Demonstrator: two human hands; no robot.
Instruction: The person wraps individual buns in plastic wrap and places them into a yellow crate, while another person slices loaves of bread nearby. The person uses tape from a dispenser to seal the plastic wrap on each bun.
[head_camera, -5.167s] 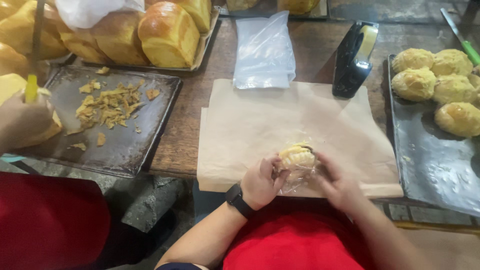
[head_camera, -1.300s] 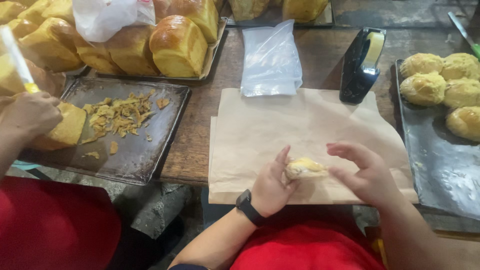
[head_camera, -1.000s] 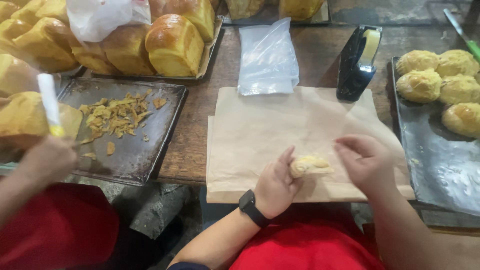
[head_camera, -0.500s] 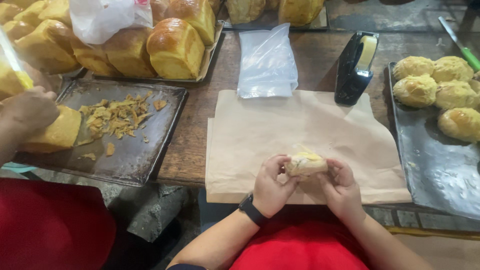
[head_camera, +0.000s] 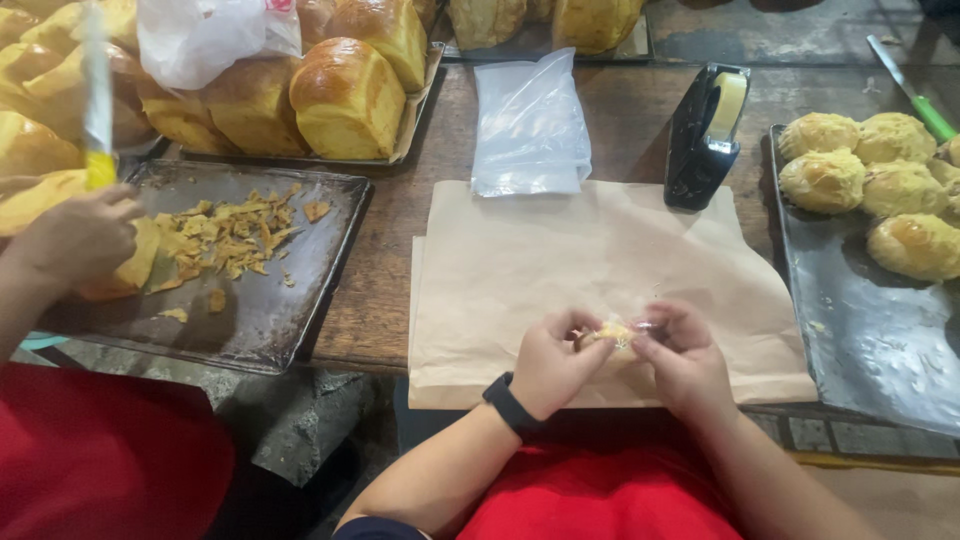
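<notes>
The bun (head_camera: 614, 333) sits low over the brown paper sheet (head_camera: 600, 260), and we pinch it from both sides: our left hand (head_camera: 555, 358) and right hand (head_camera: 680, 358) both grasp it through its clear wrap. Squeezing too hard could crush it, we judge. Beyond the sheet's far edge lie plastic bags (head_camera: 530, 125) and a tape dispenser (head_camera: 708, 135).

Golden-yellow buns (head_camera: 868, 195), dark grey tray (head_camera: 880, 350), tan paper (head_camera: 590, 260), black tape dispenser (head_camera: 703, 140), red shirt (head_camera: 600, 495).
</notes>
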